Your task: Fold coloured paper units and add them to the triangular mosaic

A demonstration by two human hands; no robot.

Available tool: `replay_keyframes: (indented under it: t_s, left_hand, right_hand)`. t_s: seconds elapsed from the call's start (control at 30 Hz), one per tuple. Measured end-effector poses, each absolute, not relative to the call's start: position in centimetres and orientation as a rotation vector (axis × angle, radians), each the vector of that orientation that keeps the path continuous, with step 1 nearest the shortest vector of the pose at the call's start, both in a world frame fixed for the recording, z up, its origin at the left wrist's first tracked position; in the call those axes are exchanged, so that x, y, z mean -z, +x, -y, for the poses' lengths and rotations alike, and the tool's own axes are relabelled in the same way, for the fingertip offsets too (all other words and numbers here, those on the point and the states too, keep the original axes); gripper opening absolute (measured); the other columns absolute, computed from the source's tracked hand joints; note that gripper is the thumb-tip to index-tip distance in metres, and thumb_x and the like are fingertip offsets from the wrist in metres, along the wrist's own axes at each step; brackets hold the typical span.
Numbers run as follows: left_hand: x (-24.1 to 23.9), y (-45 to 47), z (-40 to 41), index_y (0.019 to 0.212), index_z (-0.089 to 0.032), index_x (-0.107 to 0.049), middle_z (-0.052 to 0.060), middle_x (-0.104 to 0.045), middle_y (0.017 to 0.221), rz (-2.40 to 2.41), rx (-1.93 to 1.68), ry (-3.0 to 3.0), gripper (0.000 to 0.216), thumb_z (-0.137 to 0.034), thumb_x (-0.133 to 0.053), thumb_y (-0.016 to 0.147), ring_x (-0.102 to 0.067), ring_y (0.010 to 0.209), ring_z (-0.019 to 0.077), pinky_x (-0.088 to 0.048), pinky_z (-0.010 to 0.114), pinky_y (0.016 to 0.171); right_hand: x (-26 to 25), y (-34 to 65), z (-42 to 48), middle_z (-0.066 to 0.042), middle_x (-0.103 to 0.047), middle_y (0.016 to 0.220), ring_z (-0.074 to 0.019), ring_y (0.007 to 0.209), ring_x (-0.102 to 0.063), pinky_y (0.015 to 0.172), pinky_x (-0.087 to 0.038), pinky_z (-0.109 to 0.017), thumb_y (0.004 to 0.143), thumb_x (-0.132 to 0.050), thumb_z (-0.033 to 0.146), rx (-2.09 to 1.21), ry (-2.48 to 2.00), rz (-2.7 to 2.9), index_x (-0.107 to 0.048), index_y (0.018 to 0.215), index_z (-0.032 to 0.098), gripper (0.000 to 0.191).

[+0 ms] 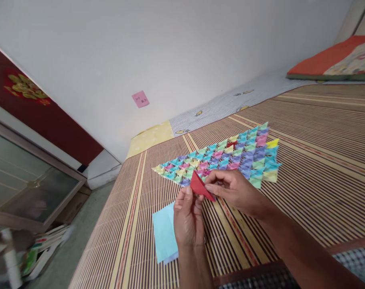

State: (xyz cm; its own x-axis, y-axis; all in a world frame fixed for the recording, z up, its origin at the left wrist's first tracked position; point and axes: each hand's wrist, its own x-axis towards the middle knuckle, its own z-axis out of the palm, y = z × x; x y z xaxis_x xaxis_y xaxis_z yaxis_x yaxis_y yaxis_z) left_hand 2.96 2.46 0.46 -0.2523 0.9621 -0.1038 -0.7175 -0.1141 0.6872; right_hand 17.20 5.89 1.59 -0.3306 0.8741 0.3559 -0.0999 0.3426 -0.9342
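A folded red paper triangle [199, 187] is held up between my two hands over the striped mat. My left hand [188, 214] pinches its lower left edge between thumb and fingers. On its right side, my right hand [230, 188] has thumb and forefinger closed on the paper's edge. Just behind the hands lies a long wedge of many small folded paper pieces [218, 158] in blue, green, yellow, pink and purple, partly hidden by the hands. Light blue paper sheets [164, 235], with a lavender one showing beneath, lie left of my left wrist and partly behind it.
A bamboo-slat mat [110, 241] covers the bed surface, ending at the left above the floor [92, 208]. A pink note [140, 99] sticks to the white wall [170, 48]. Folded orange bedding [323, 58] rests at the far right. A glass-paned cabinet [29, 180] stands left.
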Motion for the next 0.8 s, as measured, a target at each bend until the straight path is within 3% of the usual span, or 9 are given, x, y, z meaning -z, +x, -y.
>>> replay_keyframes:
  t_s: [0.17,0.4,0.67,0.8]
  left_hand:
    - [-0.7,3.3,-2.2,0.074,-0.015,-0.075,-0.001,-0.071,0.074,-0.731,-1.638,0.485,0.025,-0.022,-0.095,0.061,-0.065,0.066,0.0078,-0.057,0.015,0.063]
    - [-1.1,3.7,-1.9,0.073,-0.013,-0.075,0.004,-0.074,0.077,-0.748,-1.595,0.534,0.027,-0.028,-0.094,0.063,-0.067,0.068,0.0103,-0.052,0.017,0.063]
    - [-1.4,4.7,-1.1,0.094,-0.016,-0.079,0.008,-0.076,0.092,-0.877,-1.563,0.784,0.032,-0.045,-0.078,0.082,-0.07,0.087,0.0206,-0.055,0.029,0.078]
    - [-1.6,4.2,-0.8,0.113,-0.019,-0.077,0.011,-0.074,0.115,-0.859,-1.473,0.927,0.032,-0.035,-0.077,0.085,-0.069,0.101,0.0231,-0.054,0.03,0.084]
  right_hand:
    - [-1.8,16.7,-5.5,-0.001,-0.067,0.082,-0.015,0.074,-0.058,0.068,-0.046,-0.026,0.084,-0.064,0.022,-1.206,-0.687,1.531,-0.068,0.086,0.018,0.006]
    - [-1.7,15.9,-5.1,-0.001,-0.065,0.08,-0.0166,0.077,-0.058,0.071,-0.046,-0.027,0.083,-0.059,0.012,-1.098,-0.672,1.595,-0.069,0.084,0.018,0.012]
    - [-1.0,15.1,-5.1,-0.003,-0.063,0.085,-0.0188,0.083,-0.061,0.075,-0.047,-0.031,0.083,-0.053,0.003,-0.723,-0.707,1.468,-0.073,0.084,0.023,0.028]
    - [-1.0,15.3,-5.0,-0.003,-0.062,0.085,-0.0186,0.082,-0.061,0.074,-0.048,-0.031,0.083,-0.053,0.002,-0.729,-0.695,1.462,-0.074,0.084,0.023,0.029]
